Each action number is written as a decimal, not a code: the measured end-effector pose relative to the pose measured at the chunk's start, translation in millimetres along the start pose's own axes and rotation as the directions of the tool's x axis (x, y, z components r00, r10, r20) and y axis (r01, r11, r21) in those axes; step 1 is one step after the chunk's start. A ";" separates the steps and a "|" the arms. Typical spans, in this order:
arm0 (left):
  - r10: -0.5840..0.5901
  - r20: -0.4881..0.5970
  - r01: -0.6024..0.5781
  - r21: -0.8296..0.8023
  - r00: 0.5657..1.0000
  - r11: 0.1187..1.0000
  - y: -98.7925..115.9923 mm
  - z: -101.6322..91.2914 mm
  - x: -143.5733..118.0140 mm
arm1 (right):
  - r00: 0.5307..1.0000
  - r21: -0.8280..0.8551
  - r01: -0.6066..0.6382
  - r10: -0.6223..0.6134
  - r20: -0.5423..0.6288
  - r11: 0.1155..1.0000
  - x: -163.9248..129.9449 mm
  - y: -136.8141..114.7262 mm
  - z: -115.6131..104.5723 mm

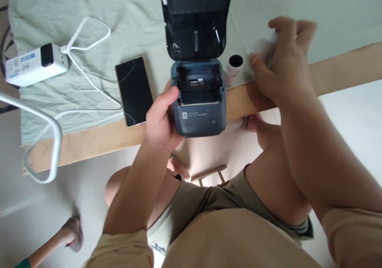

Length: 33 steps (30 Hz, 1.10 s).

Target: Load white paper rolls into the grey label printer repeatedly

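A dark blue-grey label printer (199, 118) is held at the table's front edge, its black lid (195, 25) swung up and back. The bay inside shows a small printed sticker (196, 82) and no roll. My left hand (164, 118) grips the printer's left side, thumb on top near the bay. Off to the right, my right hand (283, 61) is over the cloth, fingers closed around a small whitish thing (265, 49); motion blur hides its kind. Between the printer and that hand stands a small white roll with a dark core (235, 64).
A phone (135, 90) lies left of the printer. Farther left are a white power bank with a dark display (37, 63) and a looping white cable (86, 81). Green cloth (119, 5) covers the table, leaving a wooden edge (89, 148). Another person's foot (73, 234) shows at lower left.
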State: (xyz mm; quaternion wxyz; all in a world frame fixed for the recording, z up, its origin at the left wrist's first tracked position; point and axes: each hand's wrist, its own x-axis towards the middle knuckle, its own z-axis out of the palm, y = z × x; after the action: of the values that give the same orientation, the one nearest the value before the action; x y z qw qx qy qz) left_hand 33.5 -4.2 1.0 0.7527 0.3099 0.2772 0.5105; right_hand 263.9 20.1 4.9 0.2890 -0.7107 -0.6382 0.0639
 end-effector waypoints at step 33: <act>0.032 -0.072 -0.027 0.073 0.997 0.997 -5.8 11.1 -1.6 | 0.853 0.293 0.518 -0.509 -0.113 0.803 -31.4 -55.5 9.2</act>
State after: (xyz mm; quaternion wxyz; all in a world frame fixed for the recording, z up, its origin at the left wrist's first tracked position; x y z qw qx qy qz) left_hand 44.6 -9.4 4.0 0.7227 0.3219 0.3181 0.5224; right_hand 205.8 -5.5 15.9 0.4134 -0.4573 -0.7839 0.0736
